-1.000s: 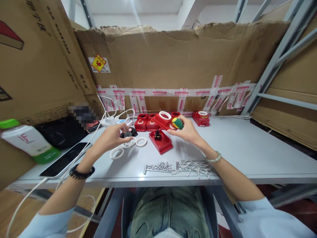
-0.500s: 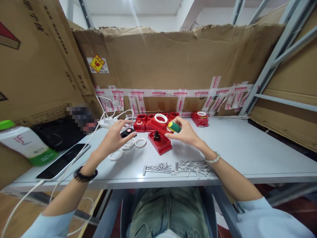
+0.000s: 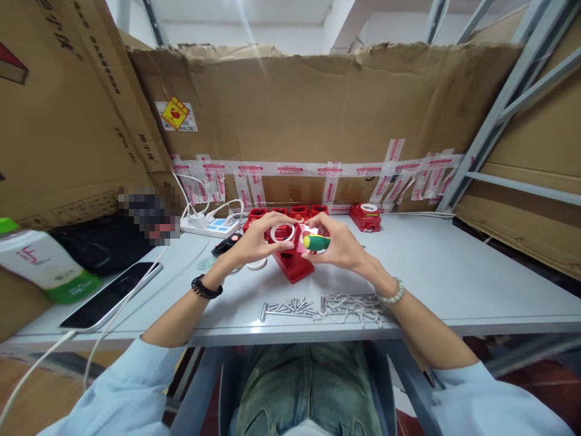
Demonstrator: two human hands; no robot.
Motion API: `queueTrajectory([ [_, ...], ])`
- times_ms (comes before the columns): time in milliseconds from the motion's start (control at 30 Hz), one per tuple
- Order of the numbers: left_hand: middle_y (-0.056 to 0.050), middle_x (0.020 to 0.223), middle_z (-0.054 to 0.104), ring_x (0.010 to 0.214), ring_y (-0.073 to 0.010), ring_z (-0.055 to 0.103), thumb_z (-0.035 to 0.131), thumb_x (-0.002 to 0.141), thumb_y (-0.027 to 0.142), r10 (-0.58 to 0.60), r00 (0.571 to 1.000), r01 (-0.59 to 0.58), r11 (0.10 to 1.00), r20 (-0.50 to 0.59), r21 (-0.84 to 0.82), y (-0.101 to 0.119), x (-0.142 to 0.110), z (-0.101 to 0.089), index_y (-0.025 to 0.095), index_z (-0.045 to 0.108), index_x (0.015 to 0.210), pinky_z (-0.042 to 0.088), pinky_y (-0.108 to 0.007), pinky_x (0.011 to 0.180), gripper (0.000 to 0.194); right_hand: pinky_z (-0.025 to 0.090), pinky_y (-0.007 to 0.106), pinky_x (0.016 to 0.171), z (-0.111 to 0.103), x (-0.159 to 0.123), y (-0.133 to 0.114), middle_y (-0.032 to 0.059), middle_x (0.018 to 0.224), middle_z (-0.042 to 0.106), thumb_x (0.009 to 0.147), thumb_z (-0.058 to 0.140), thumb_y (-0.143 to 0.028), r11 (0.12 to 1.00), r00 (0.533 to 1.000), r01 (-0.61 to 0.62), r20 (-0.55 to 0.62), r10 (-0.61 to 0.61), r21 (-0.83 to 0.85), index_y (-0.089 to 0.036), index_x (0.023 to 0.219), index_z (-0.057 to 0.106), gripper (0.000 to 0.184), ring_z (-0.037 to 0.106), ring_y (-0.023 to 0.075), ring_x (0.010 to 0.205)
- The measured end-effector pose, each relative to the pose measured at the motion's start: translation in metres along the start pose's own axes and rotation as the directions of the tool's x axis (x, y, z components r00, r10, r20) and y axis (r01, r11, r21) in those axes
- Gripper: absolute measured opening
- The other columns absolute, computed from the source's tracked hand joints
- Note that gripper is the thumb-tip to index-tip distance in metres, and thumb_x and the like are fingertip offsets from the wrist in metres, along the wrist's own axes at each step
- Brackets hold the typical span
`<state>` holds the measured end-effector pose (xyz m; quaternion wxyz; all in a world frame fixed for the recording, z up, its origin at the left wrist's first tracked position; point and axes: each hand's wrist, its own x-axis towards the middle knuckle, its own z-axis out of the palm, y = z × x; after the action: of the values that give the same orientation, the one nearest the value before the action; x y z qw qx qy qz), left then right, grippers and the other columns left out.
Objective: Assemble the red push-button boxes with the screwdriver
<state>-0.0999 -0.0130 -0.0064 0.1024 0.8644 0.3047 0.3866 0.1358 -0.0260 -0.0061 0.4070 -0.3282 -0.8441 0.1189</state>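
Pinching a white ring (image 3: 282, 232) w/ left hand (image 3: 255, 242) and gripping a green-yellow screwdriver (image 3: 316, 242) in right hand (image 3: 338, 245), both hovering over the red box (image 3: 293, 261) on the table (image 3: 454, 272), wrists bent inward; ring's probably slipping off if that light pinch is loosening.

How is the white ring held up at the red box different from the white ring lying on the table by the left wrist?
The held white ring is pinched in the left hand, raised and tilted against the red box; the table ring lies flat on the grey table, untouched. The held ring shows its whole circle; the table ring is partly hidden behind the hand. Both are plain white rings.
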Motion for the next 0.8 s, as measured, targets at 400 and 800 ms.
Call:
queueTrajectory([
  [400, -0.012, 0.124, 0.062, 0.109, -0.0204, 0.064, 0.048, 0.088, 0.067, -0.223, 0.957, 0.085, 0.828, -0.186, -0.555, 0.008, 0.002, 0.045, 0.022, 0.047, 0.117, 0.052, -0.034, 0.091, 0.053, 0.051, 0.043, 0.1, 0.013, 0.002, -0.007, 0.0107, 0.126, 0.064, 0.059, 0.087, -0.039, 0.914, 0.985, -0.058, -0.123, 0.117, 0.402, -0.022, 0.13, 0.051, 0.081, 0.063, 0.026, 0.114],
  [800, -0.013, 0.115, 0.055, 0.1, -0.0226, 0.056, 0.031, 0.101, 0.047, 0.13, 0.957, -0.128, 0.991, -0.261, 0.023, 0.016, -0.014, 0.041, 0.017, 0.043, 0.128, 0.046, -0.038, 0.089, 0.042, 0.056, 0.034, 0.07, 0.011, 0.002, -0.002, 0.008, 0.094, 0.072, 0.076, 0.064, -0.06, 0.85, 0.966, -0.234, 0.015, 0.258, 0.472, -0.018, 0.112, 0.065, 0.055, 0.068, 0.023, 0.087],
])
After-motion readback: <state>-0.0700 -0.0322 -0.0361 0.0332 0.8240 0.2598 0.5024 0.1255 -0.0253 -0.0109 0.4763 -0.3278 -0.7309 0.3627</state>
